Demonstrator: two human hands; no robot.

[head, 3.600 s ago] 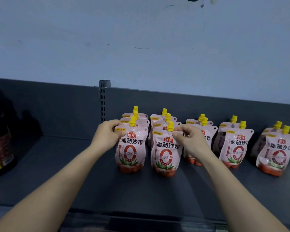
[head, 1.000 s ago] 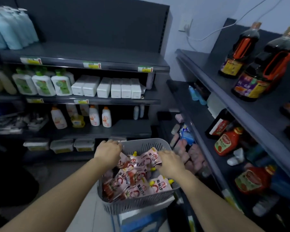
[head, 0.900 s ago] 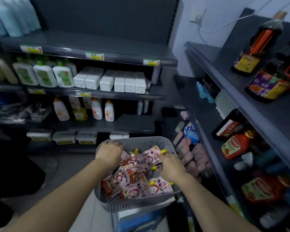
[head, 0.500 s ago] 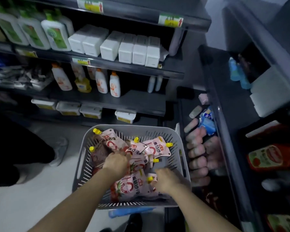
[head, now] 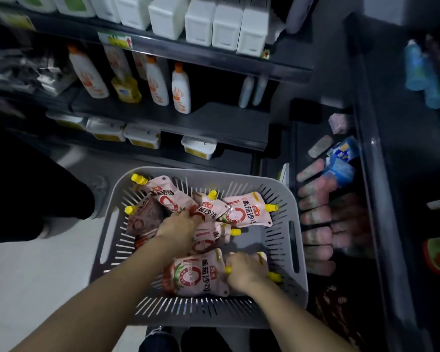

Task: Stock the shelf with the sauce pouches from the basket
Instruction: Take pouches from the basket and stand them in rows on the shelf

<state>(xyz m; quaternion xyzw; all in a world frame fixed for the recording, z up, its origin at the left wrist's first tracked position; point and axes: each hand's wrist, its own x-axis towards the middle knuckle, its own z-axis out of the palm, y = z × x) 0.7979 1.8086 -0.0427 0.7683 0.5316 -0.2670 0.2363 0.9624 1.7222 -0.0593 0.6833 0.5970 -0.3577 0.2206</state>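
A grey slotted basket [head: 293, 201] stands low in front of me with several pink sauce pouches with yellow caps lying in it. My left hand [head: 176, 228] reaches into the middle of the pile and its fingers curl round a pouch [head: 205, 211] there. My right hand [head: 245, 269] is at the near right of the basket, its fingers closed on the capped end of a pouch [head: 263, 257] beside the front pouch [head: 196, 274]. Another pouch [head: 244, 209] lies free at the far right of the basket.
Dark shelves ahead hold white bottles [head: 181, 88], white boxes [head: 198, 19] and small tubs [head: 141, 134]. A dark shelf unit [head: 381, 199] at the right holds pink packs [head: 315, 214] and blue packets [head: 340, 161]. A person's dark trouser leg and shoe [head: 97, 191] are at the left.
I have turned from the shelf with its rows of pouches down to the basket. Both hands have sunk into the pile and closed on pouches; the view has tilted further down.
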